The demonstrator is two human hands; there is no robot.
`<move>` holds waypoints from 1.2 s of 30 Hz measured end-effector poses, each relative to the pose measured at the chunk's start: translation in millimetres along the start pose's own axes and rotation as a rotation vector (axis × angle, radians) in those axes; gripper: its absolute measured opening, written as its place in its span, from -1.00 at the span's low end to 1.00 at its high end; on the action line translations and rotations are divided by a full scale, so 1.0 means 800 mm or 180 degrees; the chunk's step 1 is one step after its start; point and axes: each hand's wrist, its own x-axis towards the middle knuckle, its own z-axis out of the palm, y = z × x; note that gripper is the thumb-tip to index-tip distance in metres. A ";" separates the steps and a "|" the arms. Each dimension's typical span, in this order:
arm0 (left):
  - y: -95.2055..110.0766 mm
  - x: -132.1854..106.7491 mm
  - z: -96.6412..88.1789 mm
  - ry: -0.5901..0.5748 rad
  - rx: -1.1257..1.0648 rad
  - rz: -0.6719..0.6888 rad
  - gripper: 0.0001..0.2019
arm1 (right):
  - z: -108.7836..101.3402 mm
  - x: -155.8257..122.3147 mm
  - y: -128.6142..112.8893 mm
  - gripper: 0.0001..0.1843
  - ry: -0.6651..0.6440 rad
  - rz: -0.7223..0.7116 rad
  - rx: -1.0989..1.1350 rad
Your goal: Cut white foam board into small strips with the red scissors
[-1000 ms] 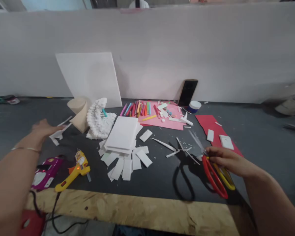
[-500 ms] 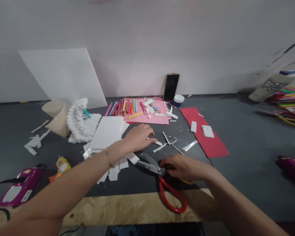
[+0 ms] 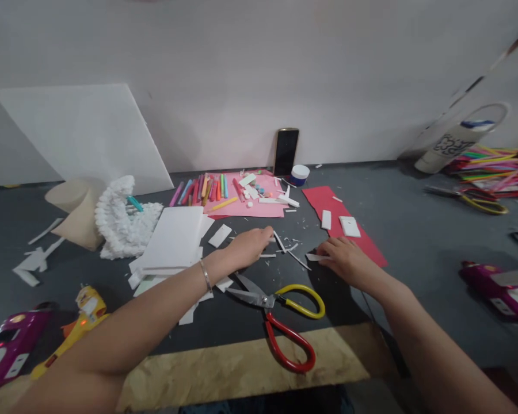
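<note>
Now your left hand (image 3: 247, 246) lies palm down on the dark grey table (image 3: 414, 230), with its fingers stretched out toward a thin white paper strip (image 3: 280, 242). Its fingertips seem to touch a little white scrap (image 3: 266, 255) there, but you grip nothing that can be seen. Your right hand (image 3: 344, 257) rests on the table too, and its fingers pinch one end of a small white paper sliver (image 3: 314, 257). Both hands are near each other, with tiny white bits scattered between them.

Close in front of your hands lie the big scissors with one yellow handle and one red handle (image 3: 280, 307). No hand touches them, and their blades are a little apart. A stack of white foam sheets (image 3: 175, 234) sits just left of your left hand. A red paper sheet (image 3: 328, 201) lies right behind your right hand. A yellow glue gun (image 3: 75, 333) lies far to the left.
</note>
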 end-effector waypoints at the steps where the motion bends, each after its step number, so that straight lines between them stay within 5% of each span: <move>1: 0.003 0.008 0.004 -0.0009 0.0098 0.0105 -0.90 | -0.001 0.000 -0.002 -0.92 0.0014 0.0033 0.0031; 7: 0.011 0.040 0.018 -0.0240 0.0760 0.0484 -0.75 | 0.006 -0.004 -0.036 -0.88 -0.0069 0.0337 0.0300; 12: 0.006 0.034 0.012 -0.0134 0.0961 0.0375 -0.98 | 0.025 0.004 -0.068 -0.86 -0.0292 0.0367 0.0010; 14: 0.005 0.030 0.006 -0.0008 0.0955 0.0236 -0.93 | 0.024 0.010 -0.071 -0.90 -0.0351 0.0403 -0.0091; 22: 0.014 0.009 0.005 -0.0149 0.0803 -0.0345 -0.71 | -0.027 0.043 -0.016 -0.71 0.0000 0.1528 -0.0608; 30: 0.019 -0.004 0.002 -0.0195 0.0526 -0.0423 -0.97 | -0.024 0.091 0.019 -0.46 -0.0116 0.2195 -0.0580; 33: 0.028 -0.015 -0.012 -0.0047 -0.0302 -0.0478 -0.90 | -0.018 0.095 0.021 -0.45 -0.0102 0.2271 -0.0536; 36: 0.038 -0.024 -0.022 0.0169 -0.2085 -0.0592 -0.86 | -0.014 0.094 0.023 -0.53 -0.0024 0.2226 -0.0509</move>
